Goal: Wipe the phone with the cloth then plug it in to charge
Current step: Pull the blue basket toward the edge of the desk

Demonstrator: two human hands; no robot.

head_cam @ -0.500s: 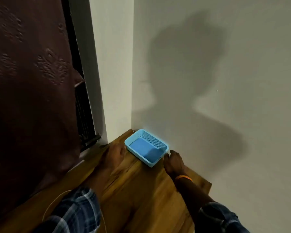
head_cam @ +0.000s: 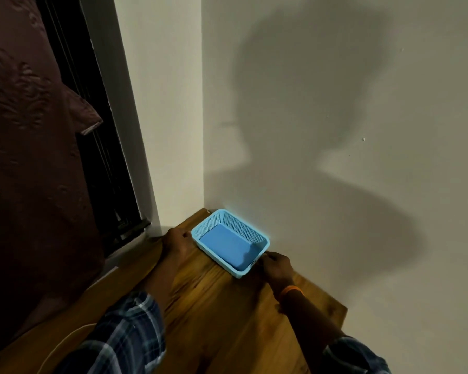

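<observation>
My left hand (head_cam: 177, 240) and right hand (head_cam: 277, 265) touch both sides of the blue basket (head_cam: 229, 242) at the far tabletop (head_cam: 227, 319) corner, fingers curled, holding nothing else. I see no phone or cloth, so wiping hasn't begun; I think I must find them next

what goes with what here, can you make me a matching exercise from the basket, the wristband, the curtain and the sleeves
Things:
1. basket
2. wristband
3. curtain
4. sleeves

Descriptions:
A. dark maroon, hanging at the left
B. light blue, in the corner of the wooden table
C. blue plaid
D. orange, on the right arm

Pairs: 1-B, 2-D, 3-A, 4-C
</observation>
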